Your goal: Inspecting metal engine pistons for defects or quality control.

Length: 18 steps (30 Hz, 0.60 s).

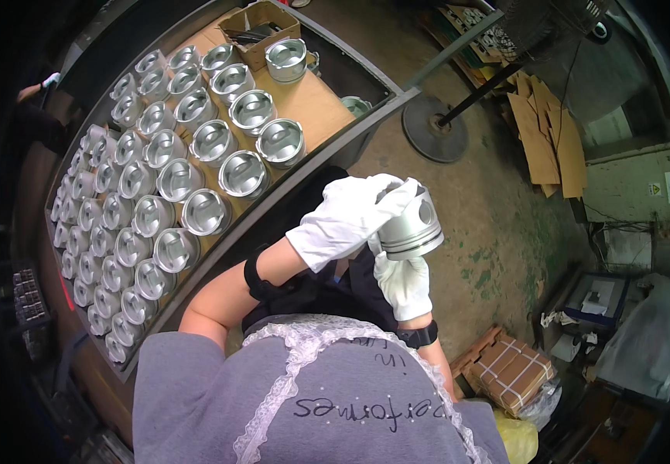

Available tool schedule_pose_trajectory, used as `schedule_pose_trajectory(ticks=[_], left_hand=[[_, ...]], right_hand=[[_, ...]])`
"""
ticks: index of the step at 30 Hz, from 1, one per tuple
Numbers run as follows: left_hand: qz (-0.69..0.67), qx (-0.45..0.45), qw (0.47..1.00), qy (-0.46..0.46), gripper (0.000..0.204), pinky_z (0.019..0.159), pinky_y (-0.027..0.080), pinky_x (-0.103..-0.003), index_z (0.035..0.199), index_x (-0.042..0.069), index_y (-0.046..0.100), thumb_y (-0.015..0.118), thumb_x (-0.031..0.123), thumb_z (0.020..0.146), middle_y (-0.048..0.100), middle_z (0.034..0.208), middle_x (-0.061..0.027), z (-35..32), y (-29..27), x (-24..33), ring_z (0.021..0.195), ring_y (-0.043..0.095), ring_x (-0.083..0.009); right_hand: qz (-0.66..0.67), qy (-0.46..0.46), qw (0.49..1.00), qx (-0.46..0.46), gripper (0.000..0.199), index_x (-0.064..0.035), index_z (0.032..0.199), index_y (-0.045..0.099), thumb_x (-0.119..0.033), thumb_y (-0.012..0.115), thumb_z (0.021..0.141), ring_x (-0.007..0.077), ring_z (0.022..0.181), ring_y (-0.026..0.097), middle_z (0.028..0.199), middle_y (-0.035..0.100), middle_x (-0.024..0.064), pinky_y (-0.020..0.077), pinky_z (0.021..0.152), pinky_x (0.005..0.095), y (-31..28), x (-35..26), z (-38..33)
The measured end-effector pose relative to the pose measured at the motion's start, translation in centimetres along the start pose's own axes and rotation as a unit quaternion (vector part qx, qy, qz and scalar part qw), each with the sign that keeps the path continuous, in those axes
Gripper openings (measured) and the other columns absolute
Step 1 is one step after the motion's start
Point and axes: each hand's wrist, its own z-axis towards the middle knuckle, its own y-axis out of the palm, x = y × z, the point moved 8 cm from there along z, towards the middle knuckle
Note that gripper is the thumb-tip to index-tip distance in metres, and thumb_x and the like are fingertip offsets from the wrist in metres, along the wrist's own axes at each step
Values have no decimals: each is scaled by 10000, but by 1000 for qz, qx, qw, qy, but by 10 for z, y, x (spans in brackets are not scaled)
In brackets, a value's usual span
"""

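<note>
Both my hands wear white gloves and hold one silver metal piston (412,232) in front of my body. My left hand (346,213) wraps over its upper left side, with fingers reaching across the top. From below, my right hand (402,284) grips the underside; some of its fingers are hidden behind the piston. Ring grooves circle the piston's lower part, and a round pin hole shows on its side. To the left, many similar pistons (244,174) stand in rows on a brown board (316,108) laid on a metal-framed table.
An open cardboard box (261,35) sits at the table's far end. A pedestal fan's round base (435,129) stands on the floor beyond the table. Flattened cardboard (548,135) leans at the right, and a strapped carton (511,373) lies at the lower right. At far left another person's hand (50,80) shows.
</note>
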Motion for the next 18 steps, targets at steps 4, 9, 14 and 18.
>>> schedule_pose_trajectory(ticks=[4,9,14,18], left_hand=[[-66,-50,992,-91,394,731,492,-318,1009,23,695,563,392,964,670,867,-132,3,6,-20,785,631,-224],[-284,-80,942,-161,386,830,449,-283,1102,22,689,581,365,961,663,959,-87,-7,25,-50,913,583,-148],[-277,-65,936,-207,362,847,431,-279,1135,4,672,557,312,984,655,995,-53,-15,27,-53,934,562,-123],[-342,-12,926,-162,306,817,429,-260,1096,6,674,570,273,989,640,961,-31,-17,26,-62,902,553,-91]], right_hand=[[-286,-130,949,-29,598,-20,1395,417,-109,681,866,406,1197,555,1370,506,189,552,928,518,5,-32,1],[-596,-252,758,84,714,-75,1480,349,57,612,829,226,1225,555,1408,516,116,441,1037,329,52,-48,-4],[-719,-320,612,80,735,-83,1505,306,67,559,831,230,1225,554,1382,548,123,429,1030,305,61,-47,-5],[-433,-238,866,77,805,-57,1500,267,-187,710,840,286,1233,536,1382,494,166,483,1015,418,40,-33,0]])
